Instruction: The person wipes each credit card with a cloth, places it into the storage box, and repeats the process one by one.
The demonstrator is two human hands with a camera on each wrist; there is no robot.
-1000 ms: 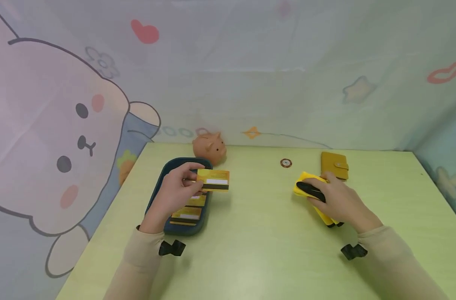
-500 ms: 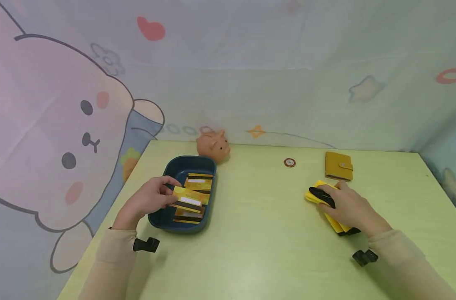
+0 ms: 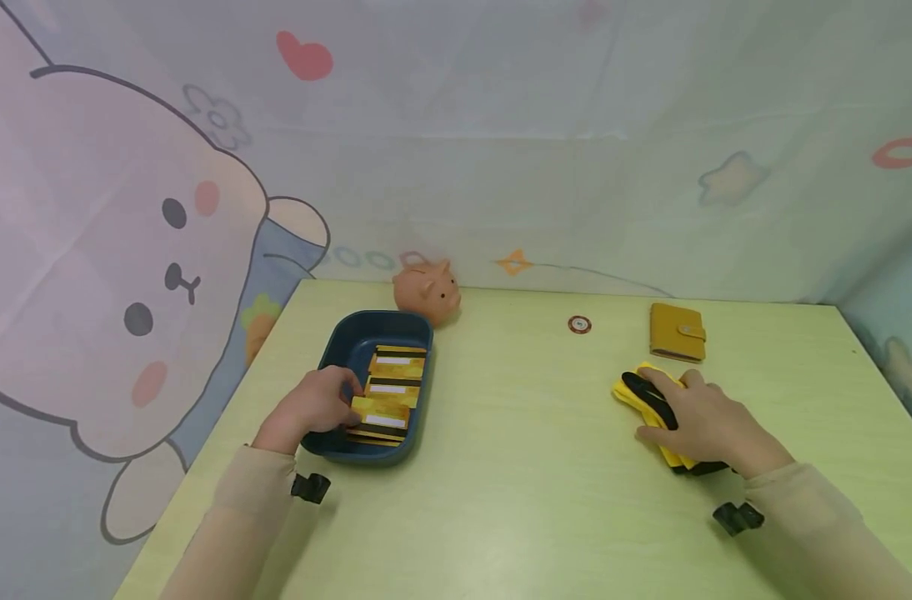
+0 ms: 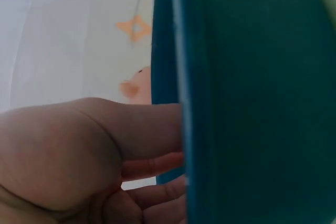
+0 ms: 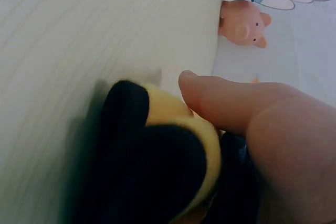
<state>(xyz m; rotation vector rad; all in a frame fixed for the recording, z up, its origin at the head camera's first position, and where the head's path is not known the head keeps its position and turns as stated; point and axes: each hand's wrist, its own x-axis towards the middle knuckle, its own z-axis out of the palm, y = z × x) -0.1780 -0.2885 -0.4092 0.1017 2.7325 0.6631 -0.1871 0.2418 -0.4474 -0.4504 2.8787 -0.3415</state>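
Note:
In the head view my left hand (image 3: 315,406) reaches over the left rim of a dark blue tray (image 3: 341,327). Thumb and finger pinch the left edge of a gold bank card (image 3: 381,410), low over other cards. The left wrist view shows the thumb passing behind the tray wall (image 4: 231,98), which hides the fingertips and the card. My right hand (image 3: 714,421) rests on a folded yellow-and-black bundle (image 3: 651,404) that looks like work gloves. In the right wrist view, its thumb (image 5: 220,98) extends straight beside the bundle's rounded black ends (image 5: 157,166).
More gold cards (image 3: 398,362) lie in a column inside the tray. An orange piggy bank (image 3: 424,293) stands just behind it. A round chip (image 3: 579,324) and a mustard wallet (image 3: 677,331) lie toward the table's back edge, before a printed cloth backdrop (image 3: 456,150).
My left hand has lowered the card from above the tray's right side to the near cards inside. The right hand has shifted slightly right with the bundle, and its thumb has spread away.

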